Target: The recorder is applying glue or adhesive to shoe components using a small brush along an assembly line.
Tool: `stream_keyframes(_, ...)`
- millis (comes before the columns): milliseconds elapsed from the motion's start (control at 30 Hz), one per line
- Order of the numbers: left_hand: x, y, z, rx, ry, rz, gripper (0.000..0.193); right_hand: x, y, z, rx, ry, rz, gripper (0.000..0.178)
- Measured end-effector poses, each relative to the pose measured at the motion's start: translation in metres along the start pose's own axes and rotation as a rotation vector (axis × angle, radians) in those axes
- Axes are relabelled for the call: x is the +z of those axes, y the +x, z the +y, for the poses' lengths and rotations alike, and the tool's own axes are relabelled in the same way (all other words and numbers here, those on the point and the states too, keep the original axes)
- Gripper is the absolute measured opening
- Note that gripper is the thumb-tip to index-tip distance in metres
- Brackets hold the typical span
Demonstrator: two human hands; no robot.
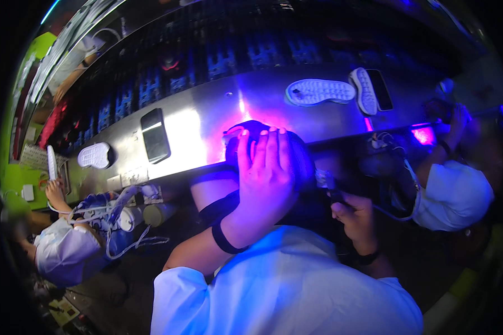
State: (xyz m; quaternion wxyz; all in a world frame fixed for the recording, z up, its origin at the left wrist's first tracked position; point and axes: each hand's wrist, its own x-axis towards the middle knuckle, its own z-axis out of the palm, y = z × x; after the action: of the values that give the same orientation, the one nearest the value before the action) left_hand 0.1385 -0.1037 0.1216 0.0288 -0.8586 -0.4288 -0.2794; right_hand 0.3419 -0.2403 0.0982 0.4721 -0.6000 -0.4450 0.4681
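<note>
My left hand lies over a dark shoe upper at the near edge of the metal bench, fingers stretched along it. Its thumb is out of sight, and the upper's far end touches the bench edge. Lower and to the right, my right hand is closed round the dark handle of a brush. The brush's pale, smeared head points up and left, close to the upper's right side; contact is hard to tell in the dim light.
On the metal bench lie a phone, a white sole, two soles and another phone. Behind runs a dark conveyor. Co-workers sit left and right; a pot stands left.
</note>
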Motion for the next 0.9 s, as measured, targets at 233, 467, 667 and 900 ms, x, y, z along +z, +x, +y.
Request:
stream_keyframes(233,0.001,0.039,-0.009,-0.059,-0.110,0.008,0.082,-0.010,0.036,-0.050,-0.389,-0.474,0.183,0.029)
stream_keyframes(467,0.002,0.062,-0.044,-0.124,-0.278,0.057,0.085,-0.012,0.092,-0.079,-0.492,-0.625,0.053,0.030)
stream_keyframes(667,-0.002,0.062,-0.071,-0.173,-0.236,0.048,0.095,0.006,0.133,-0.069,-0.569,-0.617,0.070,0.030)
stream_keyframes(900,-0.017,0.042,-0.124,0.054,-0.227,-0.079,0.095,0.011,0.151,-0.039,-0.079,-0.201,-0.095,0.033)
